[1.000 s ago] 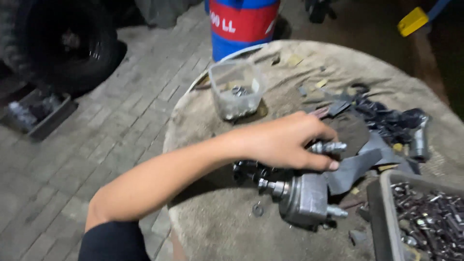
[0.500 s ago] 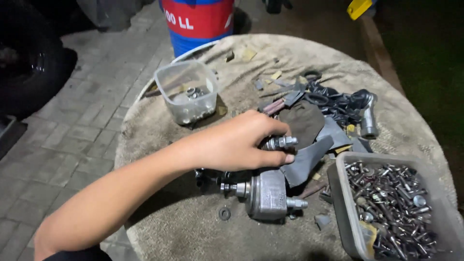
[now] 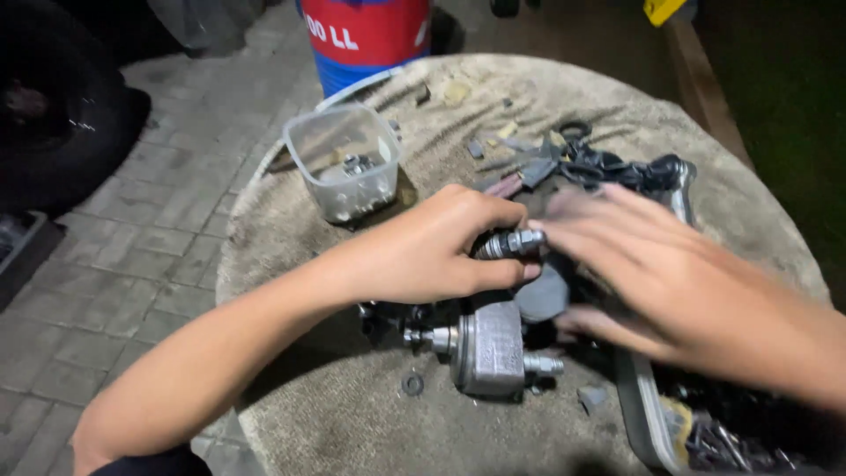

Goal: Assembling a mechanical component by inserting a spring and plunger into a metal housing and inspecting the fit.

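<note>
Fingers of the left hand (image 3: 432, 251) are clenching around a metal fitting (image 3: 511, 243) whose threaded end is sticking out toward 3 o'clock, over the middle of the round table (image 3: 352, 414). Coming in from 4 o'clock, the right hand (image 3: 643, 264) is blurring, its fingers spread loose and holding nothing, fingertips just beside the fitting. At 6 o'clock of the fitting, a grey metal block (image 3: 489, 348) is lying on the table, and a clear tub (image 3: 345, 159) is standing at 10 o'clock.

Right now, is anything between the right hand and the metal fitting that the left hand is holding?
Nothing visible is. The left hand grips the threaded metal fitting above the cloth-covered table, with its hex end sticking out to the right. The right hand, blurred, has its fingertips right at that end; the grey metal block lies lower, out of the way.
</note>
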